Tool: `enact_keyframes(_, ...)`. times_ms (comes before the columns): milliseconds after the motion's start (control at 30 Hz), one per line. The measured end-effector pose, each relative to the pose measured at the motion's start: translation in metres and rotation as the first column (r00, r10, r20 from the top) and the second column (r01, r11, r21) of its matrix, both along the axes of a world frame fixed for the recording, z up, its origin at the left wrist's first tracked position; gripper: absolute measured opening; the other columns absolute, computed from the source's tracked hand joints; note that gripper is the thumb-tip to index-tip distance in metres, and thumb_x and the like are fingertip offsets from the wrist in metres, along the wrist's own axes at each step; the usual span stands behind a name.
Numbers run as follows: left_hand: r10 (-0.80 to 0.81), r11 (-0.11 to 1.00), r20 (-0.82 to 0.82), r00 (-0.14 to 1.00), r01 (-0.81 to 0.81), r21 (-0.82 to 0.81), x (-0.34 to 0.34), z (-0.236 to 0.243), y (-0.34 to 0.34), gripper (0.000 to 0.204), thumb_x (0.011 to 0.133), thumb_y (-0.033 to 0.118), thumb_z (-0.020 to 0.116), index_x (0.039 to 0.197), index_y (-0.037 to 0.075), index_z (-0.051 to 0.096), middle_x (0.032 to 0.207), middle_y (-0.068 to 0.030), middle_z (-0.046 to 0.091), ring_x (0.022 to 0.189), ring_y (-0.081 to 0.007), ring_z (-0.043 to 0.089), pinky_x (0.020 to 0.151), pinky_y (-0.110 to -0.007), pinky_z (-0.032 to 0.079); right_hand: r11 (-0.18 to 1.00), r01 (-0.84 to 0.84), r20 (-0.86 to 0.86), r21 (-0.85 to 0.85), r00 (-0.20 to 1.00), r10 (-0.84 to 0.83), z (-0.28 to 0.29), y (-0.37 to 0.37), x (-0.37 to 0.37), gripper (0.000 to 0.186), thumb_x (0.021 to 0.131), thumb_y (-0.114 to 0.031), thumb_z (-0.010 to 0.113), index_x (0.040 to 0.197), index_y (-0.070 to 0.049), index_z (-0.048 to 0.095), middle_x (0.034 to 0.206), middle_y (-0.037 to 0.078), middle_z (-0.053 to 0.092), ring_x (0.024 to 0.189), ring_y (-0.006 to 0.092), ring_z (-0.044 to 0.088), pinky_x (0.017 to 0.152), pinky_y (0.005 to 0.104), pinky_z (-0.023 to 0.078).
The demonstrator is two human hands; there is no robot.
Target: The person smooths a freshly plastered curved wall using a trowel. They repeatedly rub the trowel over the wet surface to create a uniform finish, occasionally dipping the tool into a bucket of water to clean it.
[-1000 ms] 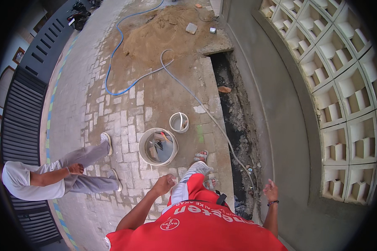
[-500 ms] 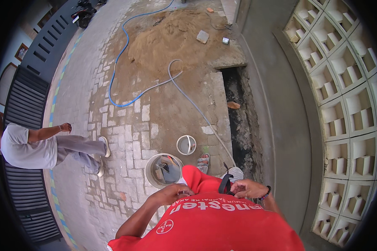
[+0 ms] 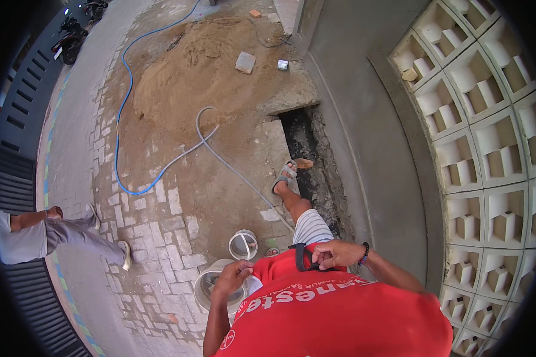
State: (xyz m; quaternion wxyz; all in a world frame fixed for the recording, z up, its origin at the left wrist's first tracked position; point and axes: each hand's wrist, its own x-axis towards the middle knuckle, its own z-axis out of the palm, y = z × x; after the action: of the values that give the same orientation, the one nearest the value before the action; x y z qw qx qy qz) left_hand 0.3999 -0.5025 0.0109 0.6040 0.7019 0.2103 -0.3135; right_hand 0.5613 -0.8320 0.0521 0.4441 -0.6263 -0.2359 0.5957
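Head view, left to right: a second person (image 3: 36,235) walks along the paving at the far left, well apart. Nearer in, the left hand (image 3: 232,276) hangs loosely curled and empty just above the large bucket (image 3: 211,288), with a small white bucket (image 3: 243,244) just beyond it. The right hand (image 3: 333,254) pinches a black strap (image 3: 301,257) at the waist, its long axis running up and down. Farther right, the open trench (image 3: 307,149) runs away from the person beside the grey wall (image 3: 369,119).

The head camera is looking steeply down from above the red shirt (image 3: 339,315). The paving (image 3: 161,238) is lying far below, stretching toward twelve o'clock.
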Motion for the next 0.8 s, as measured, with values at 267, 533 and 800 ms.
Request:
enact_keyframes(267, -0.010, 0.932, 0.090, 0.996, -0.023, 0.361, 0.236, -0.100, 0.031, 0.029, 0.088, 0.018, 0.065, 0.112, 0.002, 0.063, 0.095, -0.0208, 0.069, 0.090, -0.0305, 0.068, 0.079, -0.038, 0.051, 0.752, 0.616, 0.517, -0.235, 0.734, -0.440, -0.107, -0.022, 0.230, 0.027, 0.088, -0.002, 0.048, 0.112, -0.001, 0.058, 0.082, 0.009, 0.060, 0.058, 0.0169, 0.062, 0.054, 0.0322, 0.050)
enact_keyframes(533, -0.353, 0.819, 0.227, 0.908, 0.182, 0.544, 0.493, -0.043, 0.054, 0.030, 0.085, 0.018, 0.065, 0.110, 0.002, 0.063, 0.083, -0.0217, 0.067, 0.088, -0.0402, 0.064, 0.076, -0.045, 0.050, 0.321, 0.787, 0.278, -0.528, 0.517, -0.810, -0.147, -0.131, 0.290, 0.049, 0.079, 0.007, 0.045, 0.126, -0.004, 0.053, 0.100, 0.011, 0.057, 0.064, 0.0236, 0.065, 0.052, 0.0344, 0.050)
enact_keyframes(800, -0.636, 0.756, 0.272, 0.722, 0.511, 0.409, 0.720, -0.060, 0.061, 0.033, 0.085, 0.020, 0.063, 0.113, 0.002, 0.062, 0.106, -0.0218, 0.066, 0.102, -0.0378, 0.063, 0.090, -0.045, 0.046, -0.121, 0.727, 0.240, -0.676, 0.062, -0.969, -0.170, -0.102, 0.259, 0.037, 0.088, 0.001, 0.051, 0.124, -0.004, 0.054, 0.100, 0.014, 0.065, 0.061, 0.0213, 0.067, 0.049, 0.0348, 0.054)
